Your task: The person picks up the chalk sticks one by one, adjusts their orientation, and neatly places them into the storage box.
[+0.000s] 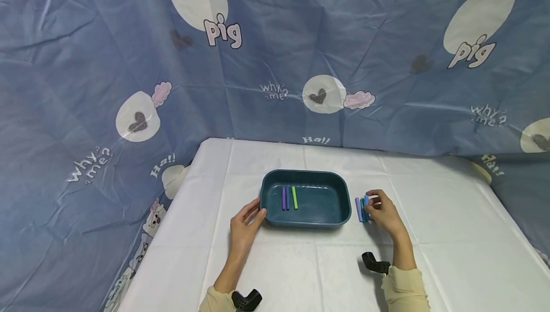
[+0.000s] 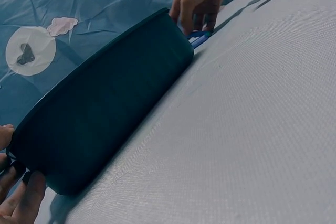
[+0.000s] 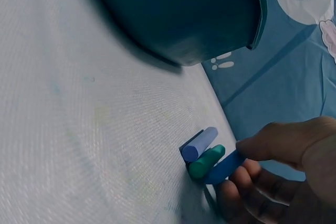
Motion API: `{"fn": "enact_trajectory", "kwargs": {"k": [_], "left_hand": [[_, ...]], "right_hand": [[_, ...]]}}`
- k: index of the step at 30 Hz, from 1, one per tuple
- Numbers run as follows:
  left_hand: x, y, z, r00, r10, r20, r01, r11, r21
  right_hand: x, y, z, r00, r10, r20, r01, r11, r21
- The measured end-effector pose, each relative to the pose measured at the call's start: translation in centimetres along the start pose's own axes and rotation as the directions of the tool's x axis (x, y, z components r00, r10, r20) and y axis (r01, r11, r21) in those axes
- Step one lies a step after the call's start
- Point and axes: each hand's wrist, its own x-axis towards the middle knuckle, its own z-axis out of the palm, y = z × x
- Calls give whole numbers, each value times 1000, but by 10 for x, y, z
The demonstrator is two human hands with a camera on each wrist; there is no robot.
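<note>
My right hand (image 1: pixel 384 213) pinches a blue chalk stick (image 3: pixel 226 167) between thumb and fingers, just right of the tray. Beside it on the cloth lie a green chalk stick (image 3: pixel 207 162) and a light purple one (image 3: pixel 200 144). With thumb and fingers at its left end, my left hand (image 1: pixel 246 226) holds the dark green tray (image 1: pixel 318 221). Inside the tray, toward its left, are a purple chalk stick (image 1: pixel 283 198), a blue-violet one (image 1: pixel 288 198) and a lime green one (image 1: pixel 294 198). In the left wrist view, the tray's outer wall (image 2: pixel 105 103) hides its inside.
A white cloth (image 1: pixel 301 264) covers the table under the tray. Behind the table hangs a blue printed curtain (image 1: pixel 266 121). Black devices are on both wrists, the left one (image 1: pixel 247 300) and the right one (image 1: pixel 375 263).
</note>
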Motion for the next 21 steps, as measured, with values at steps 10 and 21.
{"fn": "enact_trajectory", "kwargs": {"k": [10, 21], "left_hand": [[0, 0, 0, 1000, 8, 11, -8, 1000, -12], [0, -2, 0, 1000, 9, 13, -9, 1000, -11]], "right_hand": [[1, -4, -3, 996, 1, -88, 10, 992, 127], [1, -32, 1, 990, -29, -141, 67, 958, 278]]}}
